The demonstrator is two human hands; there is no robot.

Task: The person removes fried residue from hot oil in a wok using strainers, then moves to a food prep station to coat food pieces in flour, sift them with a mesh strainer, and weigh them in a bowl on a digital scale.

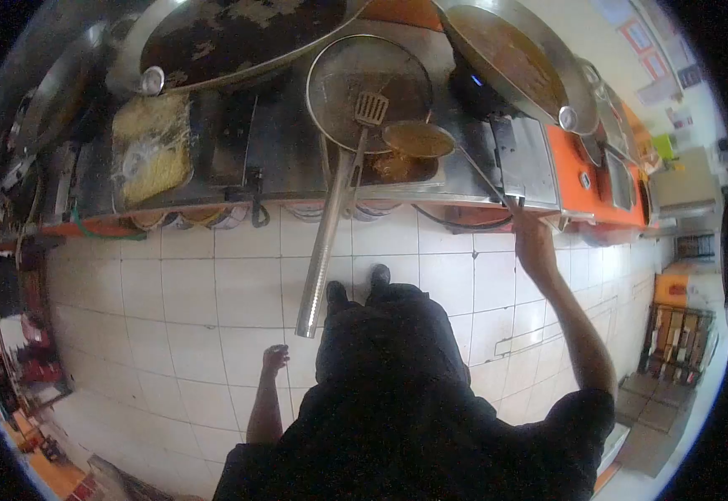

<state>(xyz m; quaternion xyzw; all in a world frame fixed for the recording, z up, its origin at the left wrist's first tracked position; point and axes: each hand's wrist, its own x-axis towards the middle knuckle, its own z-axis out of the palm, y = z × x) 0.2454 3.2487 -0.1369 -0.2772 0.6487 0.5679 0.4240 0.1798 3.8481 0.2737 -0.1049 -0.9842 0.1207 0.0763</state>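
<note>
My right hand is closed round the handle end of a long-handled ladle. The ladle's round bowl lies over a metal tray with brown food in it. Beside the bowl is a round strainer pan with a thick metal handle that juts out past the counter edge. A slotted spatula rests across that pan. My left hand hangs low over the floor, away from the counter, its fingers partly curled and nothing visible in them.
A large wok of dark liquid sits at the upper left, another wok of brown liquid at the upper right. A tray of yellow food stands on the left counter. Metal containers line the right side.
</note>
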